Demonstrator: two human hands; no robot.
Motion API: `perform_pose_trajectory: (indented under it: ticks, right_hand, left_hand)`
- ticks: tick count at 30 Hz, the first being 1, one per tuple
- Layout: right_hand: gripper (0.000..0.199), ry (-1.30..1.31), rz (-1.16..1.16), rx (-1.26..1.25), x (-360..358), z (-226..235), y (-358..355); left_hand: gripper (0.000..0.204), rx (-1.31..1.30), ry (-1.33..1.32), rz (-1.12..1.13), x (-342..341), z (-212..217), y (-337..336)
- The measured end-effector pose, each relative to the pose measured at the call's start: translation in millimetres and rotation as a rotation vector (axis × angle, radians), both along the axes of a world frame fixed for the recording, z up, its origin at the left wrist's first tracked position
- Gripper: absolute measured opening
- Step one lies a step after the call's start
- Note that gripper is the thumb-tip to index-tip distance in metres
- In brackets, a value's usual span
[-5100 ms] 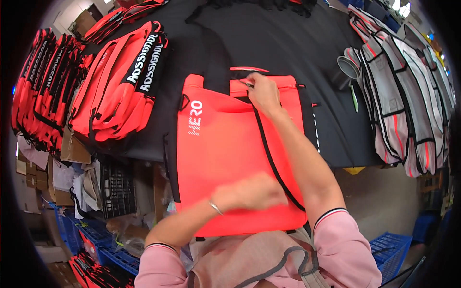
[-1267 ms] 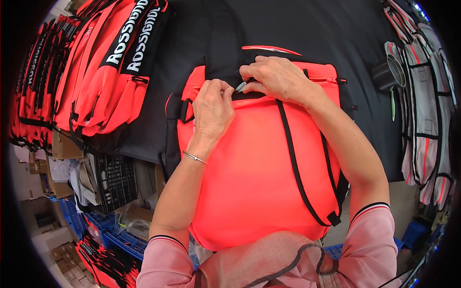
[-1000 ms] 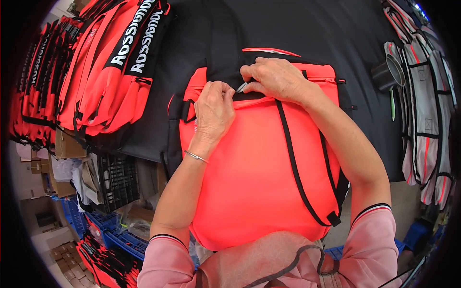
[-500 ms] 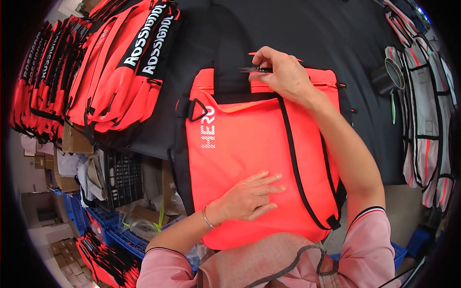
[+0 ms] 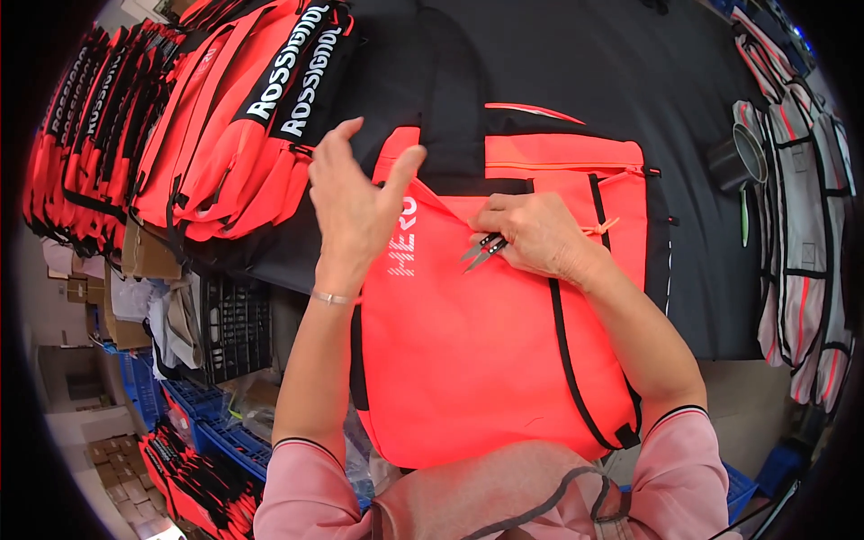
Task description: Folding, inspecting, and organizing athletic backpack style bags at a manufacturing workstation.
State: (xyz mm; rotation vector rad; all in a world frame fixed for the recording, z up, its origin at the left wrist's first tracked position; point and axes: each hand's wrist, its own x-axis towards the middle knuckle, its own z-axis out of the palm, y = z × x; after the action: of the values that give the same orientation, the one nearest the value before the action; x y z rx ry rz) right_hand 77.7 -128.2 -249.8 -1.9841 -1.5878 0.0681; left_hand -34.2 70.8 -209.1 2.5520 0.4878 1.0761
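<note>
- Lying partly on the black surface (image 5: 576,63), before the person, the red bag (image 5: 477,360) is looking light, soft and ready to crease, its lower end hanging past the near edge; nothing on it is seeming fragile.
- Over its upper left corner, the left hand (image 5: 349,193) is hovering empty, fingers spread wide; the corner's soft cloth is probably suiting a pinch.
- Midway, a wide black strap (image 5: 452,72) is running up from the top, likely giving a firmer hold.
- Farther right, the right hand (image 5: 540,236) is gripping small scissors (image 5: 484,252), fingers narrow around them, the blades pointing down and left.
- Around the room, more red bags (image 5: 225,135) are lying leftmost, a black crate (image 5: 238,328) is standing below them, and a dark cup (image 5: 736,164) is resting beside grey bags (image 5: 796,171) rightmost.
</note>
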Motion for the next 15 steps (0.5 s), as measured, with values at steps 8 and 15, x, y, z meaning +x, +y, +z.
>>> perform_pose_trajectory:
  ticks: [8, 15]
  right_hand:
    - [0.016, 0.012, 0.047, 0.063, -8.3, -6.4, -5.4]
    - [0.02, -0.035, 0.058, 0.171, -20.3, 1.2, -5.1]
  left_hand:
    - [0.075, -0.432, 0.491, -0.064, -1.2, -7.5, 16.9]
    - [0.077, -0.962, 0.365, -0.175, -14.2, -1.4, 22.7]
